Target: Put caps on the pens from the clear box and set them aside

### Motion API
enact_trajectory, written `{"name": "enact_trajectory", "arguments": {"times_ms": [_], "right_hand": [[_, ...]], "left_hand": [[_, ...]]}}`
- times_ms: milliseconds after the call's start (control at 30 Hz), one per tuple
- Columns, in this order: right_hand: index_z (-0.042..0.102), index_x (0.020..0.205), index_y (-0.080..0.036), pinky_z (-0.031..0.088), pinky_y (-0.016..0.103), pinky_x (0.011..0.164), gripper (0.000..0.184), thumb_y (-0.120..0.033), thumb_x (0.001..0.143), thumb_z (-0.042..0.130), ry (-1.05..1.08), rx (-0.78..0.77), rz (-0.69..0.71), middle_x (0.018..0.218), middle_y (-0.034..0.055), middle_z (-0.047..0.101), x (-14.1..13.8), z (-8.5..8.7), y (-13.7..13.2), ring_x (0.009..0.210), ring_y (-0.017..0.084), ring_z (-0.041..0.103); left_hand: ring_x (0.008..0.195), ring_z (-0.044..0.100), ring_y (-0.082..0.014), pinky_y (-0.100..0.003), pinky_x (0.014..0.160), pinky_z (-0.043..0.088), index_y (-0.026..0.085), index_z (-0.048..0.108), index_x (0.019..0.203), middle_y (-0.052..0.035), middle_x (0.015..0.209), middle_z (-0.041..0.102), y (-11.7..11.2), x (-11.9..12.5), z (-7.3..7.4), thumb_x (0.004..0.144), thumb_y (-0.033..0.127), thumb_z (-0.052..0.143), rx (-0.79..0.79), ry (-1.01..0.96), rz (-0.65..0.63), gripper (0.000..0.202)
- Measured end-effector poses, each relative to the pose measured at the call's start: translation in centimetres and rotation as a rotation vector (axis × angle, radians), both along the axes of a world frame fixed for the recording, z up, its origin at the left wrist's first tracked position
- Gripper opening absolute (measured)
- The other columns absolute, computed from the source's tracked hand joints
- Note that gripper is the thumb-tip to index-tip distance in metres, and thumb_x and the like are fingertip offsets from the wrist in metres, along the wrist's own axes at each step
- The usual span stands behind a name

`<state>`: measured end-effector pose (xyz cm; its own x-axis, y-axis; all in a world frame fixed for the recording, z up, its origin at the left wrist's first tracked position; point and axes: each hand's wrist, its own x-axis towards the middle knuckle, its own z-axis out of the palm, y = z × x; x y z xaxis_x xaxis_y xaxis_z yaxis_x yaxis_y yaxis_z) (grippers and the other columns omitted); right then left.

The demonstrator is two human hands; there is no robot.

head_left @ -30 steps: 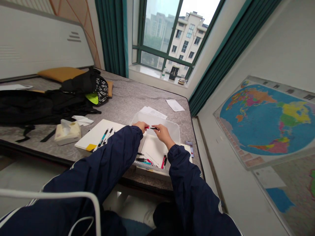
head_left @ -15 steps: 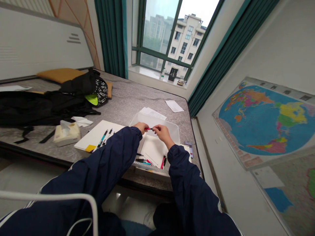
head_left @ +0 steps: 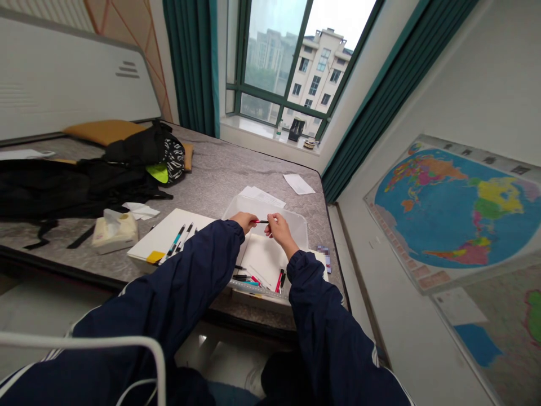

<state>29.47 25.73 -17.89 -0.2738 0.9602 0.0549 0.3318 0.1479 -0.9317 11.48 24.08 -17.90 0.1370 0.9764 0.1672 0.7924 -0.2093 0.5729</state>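
Observation:
A thin red and black pen [head_left: 262, 221] stretches between my two hands above a clear plastic box. My left hand [head_left: 244, 220] is closed on its red end. The fingers of my right hand [head_left: 278, 228] pinch its dark end. Whether the pen is in one piece or parted, I cannot tell. Below, the clear box [head_left: 298, 225] holds white paper [head_left: 266, 254] with several pens [head_left: 247, 278] lying on it. Red and black pens [head_left: 280, 280] lie near my right sleeve, and a clear ruler [head_left: 260, 290] runs along the box's near side.
Left of the box, a white stack [head_left: 186, 217] carries pens [head_left: 176, 239] and a yellow note [head_left: 155, 256]. Farther left are a tissue box [head_left: 115, 231] and a black backpack [head_left: 76, 183]. Loose paper [head_left: 298, 184] lies toward the window. A white tube [head_left: 84, 340] crosses the lower left.
My right hand has shifted slightly to the right, away from my left hand. More of the pen's dark length now shows between them.

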Motion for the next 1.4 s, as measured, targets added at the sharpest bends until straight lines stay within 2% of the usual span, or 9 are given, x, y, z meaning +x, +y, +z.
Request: {"name": "enact_trajectory", "arguments": {"times_ms": [200,267,433,600,700,900,1133,1233,1400], "right_hand": [[0.05,0.093,-0.019,0.047,0.019,0.047,0.022,-0.034,0.08,0.059,0.1,0.02,0.031,0.072,0.0004,0.067,-0.1,0.3,0.0,0.057,0.011,0.062],[0.053,0.086,-0.018,0.047,0.02,0.048,0.021,-0.038,0.082,0.056,0.076,0.002,0.021,0.068,0.0027,0.067,0.0,0.3,-0.1,0.055,0.012,0.062],[0.057,0.068,-0.016,0.045,0.021,0.049,0.047,-0.056,0.089,0.042,-0.121,0.053,-0.006,0.05,0.0023,0.06,0.3,0.2,-0.1,0.043,0.011,0.057],[0.057,0.09,-0.018,0.046,0.019,0.05,0.025,-0.042,0.083,0.056,-0.058,0.15,-0.011,0.071,0.0012,0.068,0.0,0.3,-0.2,0.056,0.011,0.062],[0.058,0.083,-0.018,0.046,0.02,0.052,0.02,-0.038,0.083,0.055,-0.062,0.183,-0.018,0.071,0.0017,0.068,0.0,0.2,-0.1,0.059,0.012,0.063],[0.06,0.066,-0.017,0.046,0.021,0.052,0.043,-0.052,0.087,0.047,-0.208,0.149,-0.045,0.052,0.0015,0.059,0.5,-0.4,0.2,0.05,0.011,0.058],[0.059,0.094,-0.018,0.046,0.019,0.049,0.027,-0.041,0.08,0.06,0.017,0.142,0.008,0.073,0.0022,0.067,-0.1,0.3,-0.2,0.06,0.012,0.063],[0.061,0.084,-0.017,0.046,0.021,0.051,0.028,-0.044,0.082,0.057,-0.047,0.142,-0.027,0.063,0.0016,0.065,0.1,0.4,-0.2,0.055,0.012,0.061],[0.061,0.06,-0.017,0.043,0.023,0.06,0.054,-0.058,0.089,0.04,-0.293,0.195,-0.064,0.043,0.0003,0.055,0.6,0.4,-0.2,0.049,0.013,0.058]], "left_hand": [[0.085,0.064,-0.0225,-0.027,0.078,0.044,0.024,0.074,0.098,-0.0082,0.09,0.073,0.2,-0.2,-0.4,0.077,0.03,0.059,0.027,0.036,0.07,0.028],[0.089,0.064,-0.0226,-0.028,0.08,0.045,0.023,0.074,0.103,-0.0083,0.094,0.073,0.3,-0.3,-0.5,0.079,0.031,0.058,0.026,0.056,0.069,0.03],[0.093,0.064,-0.0218,-0.027,0.083,0.044,0.024,0.073,0.106,-0.0074,0.099,0.073,0.2,-0.3,0.0,0.08,0.032,0.057,-0.034,0.122,0.064,0.031],[0.093,0.064,-0.0221,-0.028,0.082,0.045,0.024,0.072,0.107,-0.0072,0.1,0.073,-0.2,-0.2,0.5,0.082,0.031,0.055,-0.051,0.143,0.095,0.031],[0.094,0.064,-0.0223,-0.028,0.082,0.045,0.024,0.072,0.109,-0.0076,0.102,0.072,-0.4,-0.1,0.8,0.083,0.032,0.056,-0.065,0.142,0.08,0.032],[0.095,0.063,-0.0235,-0.028,0.082,0.044,0.024,0.071,0.111,-0.0083,0.101,0.072,-0.8,0.2,1.3,0.081,0.032,0.06,-0.125,0.164,0.05,0.034],[0.089,0.064,-0.0218,-0.026,0.077,0.044,0.022,0.073,0.106,-0.0069,0.094,0.073,-0.6,0.0,1.0,0.081,0.031,0.058,-0.093,0.126,0.058,0.031],[0.089,0.064,-0.0217,-0.027,0.077,0.044,0.021,0.073,0.107,-0.0069,0.095,0.073,-0.3,-0.1,0.7,0.081,0.032,0.058,-0.083,0.111,0.034,0.032],[0.09,0.064,-0.0224,-0.028,0.08,0.044,0.02,0.073,0.109,-0.0082,0.096,0.073,0.1,-0.3,0.2,0.08,0.033,0.059,-0.059,0.097,0.001,0.034]]}}
